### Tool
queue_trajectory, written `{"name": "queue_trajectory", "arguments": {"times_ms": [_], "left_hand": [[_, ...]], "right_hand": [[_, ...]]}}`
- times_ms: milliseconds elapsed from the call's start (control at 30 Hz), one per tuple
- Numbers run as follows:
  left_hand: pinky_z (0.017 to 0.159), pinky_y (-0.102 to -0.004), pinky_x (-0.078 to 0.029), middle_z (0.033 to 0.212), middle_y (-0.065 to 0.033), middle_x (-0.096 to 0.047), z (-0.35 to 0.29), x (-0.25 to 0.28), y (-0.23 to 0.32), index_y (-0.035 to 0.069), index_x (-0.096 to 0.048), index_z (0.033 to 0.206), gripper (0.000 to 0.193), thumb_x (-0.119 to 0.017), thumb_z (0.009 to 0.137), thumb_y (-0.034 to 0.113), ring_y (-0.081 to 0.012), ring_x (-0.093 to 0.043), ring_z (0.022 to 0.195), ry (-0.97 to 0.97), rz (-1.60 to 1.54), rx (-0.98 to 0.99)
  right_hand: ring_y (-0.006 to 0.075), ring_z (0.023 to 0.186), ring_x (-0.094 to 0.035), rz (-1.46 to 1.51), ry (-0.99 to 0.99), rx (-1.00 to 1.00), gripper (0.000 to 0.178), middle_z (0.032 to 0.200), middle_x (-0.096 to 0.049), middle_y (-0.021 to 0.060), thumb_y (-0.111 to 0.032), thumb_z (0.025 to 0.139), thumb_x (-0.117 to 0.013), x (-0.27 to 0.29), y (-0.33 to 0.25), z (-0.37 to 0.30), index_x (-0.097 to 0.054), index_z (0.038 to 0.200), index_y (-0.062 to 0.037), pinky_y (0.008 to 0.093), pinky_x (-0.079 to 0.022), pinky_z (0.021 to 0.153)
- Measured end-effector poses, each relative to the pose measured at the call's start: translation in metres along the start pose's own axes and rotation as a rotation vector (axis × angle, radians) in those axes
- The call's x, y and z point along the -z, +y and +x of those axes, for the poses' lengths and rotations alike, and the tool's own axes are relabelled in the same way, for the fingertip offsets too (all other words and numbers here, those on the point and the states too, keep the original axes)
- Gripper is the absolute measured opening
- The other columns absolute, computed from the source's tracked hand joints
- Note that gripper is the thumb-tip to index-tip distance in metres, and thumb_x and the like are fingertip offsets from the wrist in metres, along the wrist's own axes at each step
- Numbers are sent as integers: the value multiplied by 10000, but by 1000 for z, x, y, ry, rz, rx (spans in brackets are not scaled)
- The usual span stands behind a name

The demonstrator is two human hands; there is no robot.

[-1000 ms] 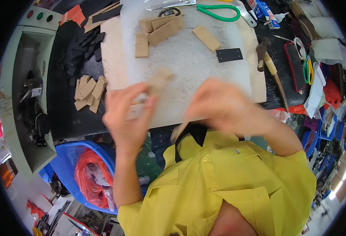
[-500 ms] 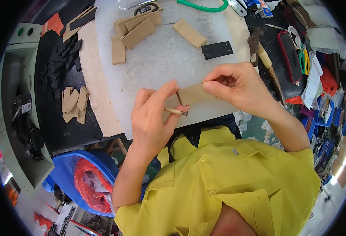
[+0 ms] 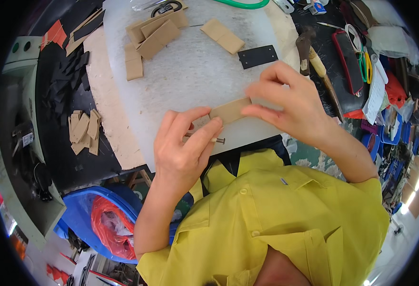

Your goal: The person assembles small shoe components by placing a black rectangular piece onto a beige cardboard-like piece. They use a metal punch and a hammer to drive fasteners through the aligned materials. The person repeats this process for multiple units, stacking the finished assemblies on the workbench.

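Observation:
Both hands hold one tan rectangular leather piece (image 3: 229, 110) above the near edge of a white cutting board (image 3: 195, 71). My left hand (image 3: 183, 150) pinches its left end and also carries a thin metal tool (image 3: 216, 139) that sticks out toward the right. My right hand (image 3: 285, 102) grips the piece's right end with thumb and fingers. Several more tan pieces (image 3: 152, 33) lie at the far side of the board, and a black rectangular piece (image 3: 258, 56) lies near my right hand.
A stack of tan pieces (image 3: 84, 131) and black pieces (image 3: 73, 71) lie on the dark bench to the left. A wooden-handled hammer (image 3: 316, 62), a red phone (image 3: 347, 59) and green scissors (image 3: 365, 66) sit right. A blue bin with a red bag (image 3: 107, 219) stands below.
The tan piece, first low between my hands near the board's edge, is now lifted and stretched between both hands. My right hand has shifted right and up; my left hand now shows the metal tool.

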State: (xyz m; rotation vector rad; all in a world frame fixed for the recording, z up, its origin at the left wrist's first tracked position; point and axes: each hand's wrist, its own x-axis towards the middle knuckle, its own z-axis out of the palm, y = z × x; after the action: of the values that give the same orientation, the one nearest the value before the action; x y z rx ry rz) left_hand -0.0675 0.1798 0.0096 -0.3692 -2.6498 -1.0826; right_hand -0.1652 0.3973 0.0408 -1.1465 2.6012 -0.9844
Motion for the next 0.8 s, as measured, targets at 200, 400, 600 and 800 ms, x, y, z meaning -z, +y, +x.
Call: {"name": "queue_trajectory", "arguments": {"times_ms": [200, 400, 600, 800], "left_hand": [[590, -287, -460, 1027, -60, -678, 3, -2, -3, 92, -753, 942, 280, -797, 687, -13, -195, -538, 744, 23, -12, -14], [573, -281, -456, 1023, -71, -683, 0, -3, -4, 91, -754, 949, 263, -808, 706, 4, -192, -540, 723, 35, -16, -11], [560, -284, -465, 1020, -85, -686, 0, -6, 0, 78, -745, 939, 260, -806, 699, -1, -206, -544, 705, 43, 58, -54], [573, -286, -460, 1013, -91, -690, 0, -4, 2, 62, -745, 919, 234, -804, 702, -1, -202, -542, 703, 39, 59, -43]], "right_hand": [[296, 864, -591, 71, 80, 201, 209, 1020, -628, 102, -52, 736, -783, -18, 11, -18, -616, 860, -35, 370, -518, 715], [296, 875, -599, 126, 88, 131, 222, 1012, -633, 97, -30, 741, -767, -20, 10, -15, -601, 888, -27, 369, -527, 727], [296, 883, -610, 63, 40, 173, 187, 1006, -644, 96, -41, 753, -752, -14, 8, -15, -621, 884, -24, 381, -527, 740], [262, 892, -631, -518, 245, 111, 176, 919, -678, 73, -31, 754, -735, 16, 40, 17, -696, 924, -54, 394, -495, 776]]}}
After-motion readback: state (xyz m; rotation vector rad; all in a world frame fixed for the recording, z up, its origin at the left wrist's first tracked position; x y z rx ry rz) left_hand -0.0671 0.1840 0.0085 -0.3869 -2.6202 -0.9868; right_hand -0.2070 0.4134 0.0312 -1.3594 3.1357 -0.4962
